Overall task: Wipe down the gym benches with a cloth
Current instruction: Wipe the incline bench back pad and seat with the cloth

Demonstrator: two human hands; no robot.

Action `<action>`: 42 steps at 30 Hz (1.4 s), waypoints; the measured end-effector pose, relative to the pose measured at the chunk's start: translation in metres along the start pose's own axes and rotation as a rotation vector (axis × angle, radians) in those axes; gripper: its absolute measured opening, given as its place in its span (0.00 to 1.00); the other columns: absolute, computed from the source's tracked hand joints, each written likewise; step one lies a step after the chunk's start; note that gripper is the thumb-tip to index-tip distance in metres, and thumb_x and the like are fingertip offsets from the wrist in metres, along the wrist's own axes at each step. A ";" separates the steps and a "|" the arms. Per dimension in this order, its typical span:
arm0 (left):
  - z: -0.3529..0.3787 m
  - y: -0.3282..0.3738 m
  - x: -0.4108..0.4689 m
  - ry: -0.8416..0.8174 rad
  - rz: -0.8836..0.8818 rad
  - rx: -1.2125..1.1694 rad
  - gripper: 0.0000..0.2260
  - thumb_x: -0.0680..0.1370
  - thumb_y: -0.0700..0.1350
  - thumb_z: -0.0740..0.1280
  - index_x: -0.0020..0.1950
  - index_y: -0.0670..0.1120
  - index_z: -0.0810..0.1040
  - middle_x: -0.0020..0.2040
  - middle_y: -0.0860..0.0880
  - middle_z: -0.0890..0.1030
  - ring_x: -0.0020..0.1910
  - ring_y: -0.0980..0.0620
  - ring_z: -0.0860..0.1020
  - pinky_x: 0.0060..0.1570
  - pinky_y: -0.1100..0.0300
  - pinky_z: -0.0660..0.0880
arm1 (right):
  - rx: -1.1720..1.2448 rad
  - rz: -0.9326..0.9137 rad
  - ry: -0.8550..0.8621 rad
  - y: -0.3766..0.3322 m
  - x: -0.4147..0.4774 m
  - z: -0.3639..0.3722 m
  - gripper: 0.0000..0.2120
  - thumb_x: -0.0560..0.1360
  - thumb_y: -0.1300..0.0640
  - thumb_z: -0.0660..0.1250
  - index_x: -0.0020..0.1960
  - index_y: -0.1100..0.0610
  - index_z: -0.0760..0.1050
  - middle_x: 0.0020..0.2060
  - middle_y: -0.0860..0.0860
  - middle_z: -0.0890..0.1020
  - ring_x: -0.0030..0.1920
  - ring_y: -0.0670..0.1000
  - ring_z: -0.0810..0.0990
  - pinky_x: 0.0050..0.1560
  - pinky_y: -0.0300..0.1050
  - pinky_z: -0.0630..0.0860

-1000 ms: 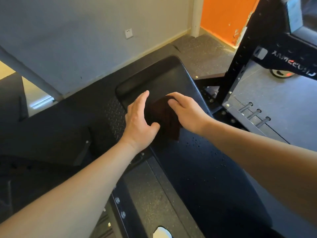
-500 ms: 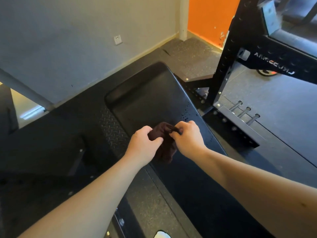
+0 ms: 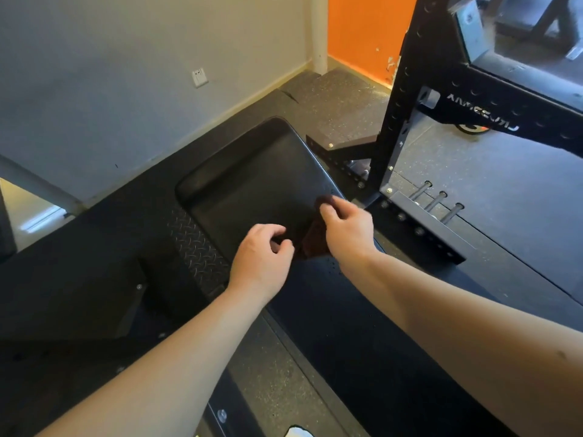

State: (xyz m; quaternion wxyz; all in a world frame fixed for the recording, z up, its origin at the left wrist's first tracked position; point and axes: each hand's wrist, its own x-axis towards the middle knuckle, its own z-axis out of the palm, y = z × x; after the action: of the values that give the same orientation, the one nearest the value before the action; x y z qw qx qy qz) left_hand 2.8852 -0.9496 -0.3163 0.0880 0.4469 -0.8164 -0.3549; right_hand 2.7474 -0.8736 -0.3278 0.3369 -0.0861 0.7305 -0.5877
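A black padded gym bench (image 3: 252, 181) runs from the far wall toward me through the middle of the head view. A dark brown cloth (image 3: 312, 241) hangs just above the pad near its right edge. My right hand (image 3: 347, 228) pinches the cloth's upper corner. My left hand (image 3: 262, 253) pinches its lower left edge with curled fingers. The cloth is stretched between both hands, and the right hand hides part of it.
A black power rack upright (image 3: 407, 89) with a crossbeam stands right of the bench, its base plate carrying pegs (image 3: 438, 200). A diamond-plate step (image 3: 195, 247) sits left of the pad. Grey wall and socket (image 3: 199, 77) lie behind.
The hands went from pressing flat on the cloth to bunching it, and have now drawn apart, spreading the cloth between them. My right hand moved up and right.
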 end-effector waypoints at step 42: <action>0.030 -0.035 0.020 -0.013 0.108 1.147 0.44 0.78 0.56 0.72 0.84 0.46 0.48 0.82 0.37 0.45 0.81 0.35 0.50 0.75 0.38 0.63 | -0.923 -0.584 0.176 0.064 0.079 0.016 0.23 0.82 0.59 0.64 0.77 0.55 0.67 0.71 0.58 0.67 0.71 0.61 0.65 0.72 0.57 0.67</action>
State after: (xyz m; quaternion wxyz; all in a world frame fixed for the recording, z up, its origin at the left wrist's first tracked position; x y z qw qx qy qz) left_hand 2.8831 -0.9624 -0.3644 -0.1556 0.3787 -0.9004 0.1469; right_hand 2.7146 -0.9089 -0.4185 0.0247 -0.3746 0.8834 -0.2806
